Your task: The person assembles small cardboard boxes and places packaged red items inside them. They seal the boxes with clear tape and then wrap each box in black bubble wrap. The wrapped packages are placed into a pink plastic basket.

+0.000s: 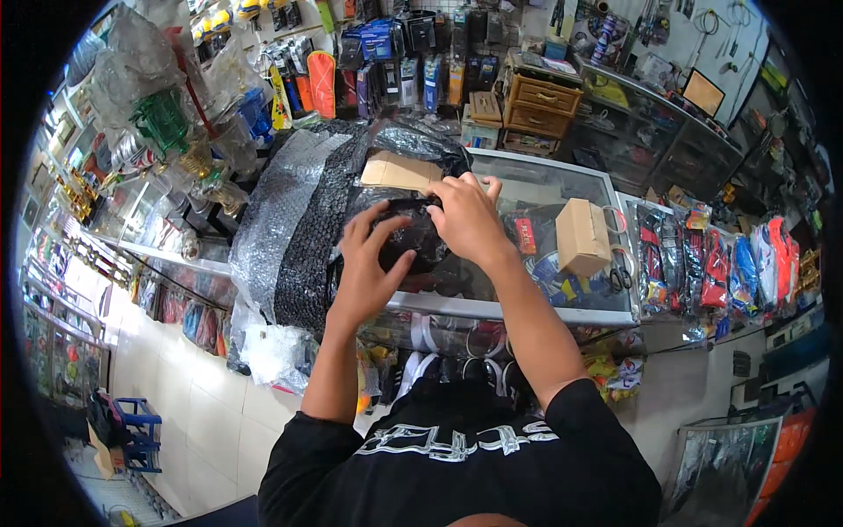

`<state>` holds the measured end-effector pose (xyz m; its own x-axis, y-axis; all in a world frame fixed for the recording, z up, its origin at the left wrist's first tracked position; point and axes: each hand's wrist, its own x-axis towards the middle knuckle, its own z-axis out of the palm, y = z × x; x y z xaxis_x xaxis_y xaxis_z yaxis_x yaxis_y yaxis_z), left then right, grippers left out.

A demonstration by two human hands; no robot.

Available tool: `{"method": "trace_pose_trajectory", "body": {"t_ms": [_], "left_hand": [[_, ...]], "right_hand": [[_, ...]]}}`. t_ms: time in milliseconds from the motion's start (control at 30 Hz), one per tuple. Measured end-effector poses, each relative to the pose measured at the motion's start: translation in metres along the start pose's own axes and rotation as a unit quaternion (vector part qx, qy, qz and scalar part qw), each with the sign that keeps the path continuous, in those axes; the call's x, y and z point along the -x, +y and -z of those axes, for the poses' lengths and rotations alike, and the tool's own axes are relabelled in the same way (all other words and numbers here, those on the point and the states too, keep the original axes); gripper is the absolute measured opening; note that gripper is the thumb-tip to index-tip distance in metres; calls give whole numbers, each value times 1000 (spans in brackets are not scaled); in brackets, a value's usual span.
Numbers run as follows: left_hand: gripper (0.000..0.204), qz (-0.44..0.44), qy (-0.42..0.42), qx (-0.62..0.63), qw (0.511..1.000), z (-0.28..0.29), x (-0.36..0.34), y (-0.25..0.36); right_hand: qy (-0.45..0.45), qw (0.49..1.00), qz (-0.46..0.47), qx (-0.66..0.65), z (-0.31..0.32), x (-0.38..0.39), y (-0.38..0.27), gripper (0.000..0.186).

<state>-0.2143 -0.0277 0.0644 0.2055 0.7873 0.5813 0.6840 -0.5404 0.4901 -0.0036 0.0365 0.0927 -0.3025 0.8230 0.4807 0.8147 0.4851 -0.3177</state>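
Observation:
On the glass counter, a flat piece of brown cardboard (399,171) lies among sheets of black bubble wrap (320,224). Nearer to me is a dark, glossy bundle of black plastic wrap (413,237), partly covered by my hands. My left hand (367,268) hovers at its left side with fingers spread, holding nothing. At the bundle's upper right edge, my right hand (470,215) has its fingers curled down and pinches the black plastic. What the wrap covers is hidden.
To the right on the glass counter (544,167) stand a small cardboard box (582,237), a tape roll (615,220) and scissors (623,268). Clear bubble wrap (281,189) hangs over the left end. Trophies (162,127) crowd the far left; wooden drawers (542,105) stand behind.

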Motion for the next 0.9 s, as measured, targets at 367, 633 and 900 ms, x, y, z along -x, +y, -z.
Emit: {"method": "trace_pose_trajectory", "body": {"t_ms": [367,633,900], "left_hand": [[85,61,36,-9,997,-3,-3,21],[76,28,-1,134,991,-53,1,68],[47,-93,-204,126,966,-92,10,84]], "right_hand": [[83,966,-24,-242,48,46,57,14],[97,969,-114,-198,71,112,98,12],[108,982,-105,-113,88,147,103,26]]}}
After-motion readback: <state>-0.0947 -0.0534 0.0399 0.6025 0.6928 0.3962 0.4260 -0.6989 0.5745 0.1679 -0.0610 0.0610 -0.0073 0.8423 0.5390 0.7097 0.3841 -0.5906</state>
